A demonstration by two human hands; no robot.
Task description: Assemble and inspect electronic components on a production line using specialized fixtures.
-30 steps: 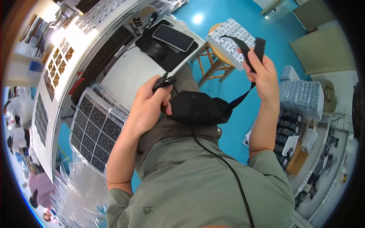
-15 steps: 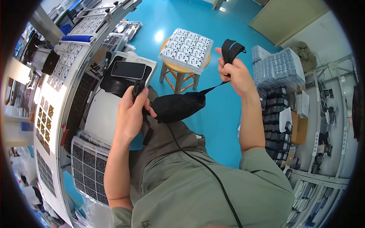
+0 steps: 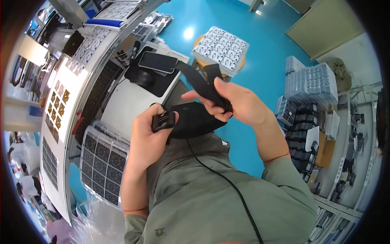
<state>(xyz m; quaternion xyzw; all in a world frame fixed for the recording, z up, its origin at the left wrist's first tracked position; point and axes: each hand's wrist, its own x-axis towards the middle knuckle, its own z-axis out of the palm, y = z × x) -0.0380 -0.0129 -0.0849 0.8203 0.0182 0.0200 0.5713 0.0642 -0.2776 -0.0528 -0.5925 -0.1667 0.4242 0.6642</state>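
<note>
A black fabric waist pouch [image 3: 194,120] lies across my lap, with a thin black cable [image 3: 217,175] running from it up over my shirt. My left hand [image 3: 147,138] is closed round a black plastic buckle [image 3: 163,121] at the pouch's left end. On the other side, my right hand [image 3: 243,102] grips a folded black strap [image 3: 197,81] above the pouch's right end. A loop of that strap sticks out past the fingers toward the desk. The far side of the pouch is partly hidden by the strap and hand.
On the white desk at left lie a phone [image 3: 157,62] and a black mouse [image 3: 141,76]. Trays of white patterned parts [image 3: 221,48] sit on a wooden stool [image 3: 242,65] ahead. Stacked clear trays [image 3: 310,83] and black parts [image 3: 302,130] line the right. Dark grid panels [image 3: 103,166] stand lower left.
My right hand has come down and inward with the strap, closer to the pouch. The buckle in my left hand now shows plainly. The whole view has shifted a little.
</note>
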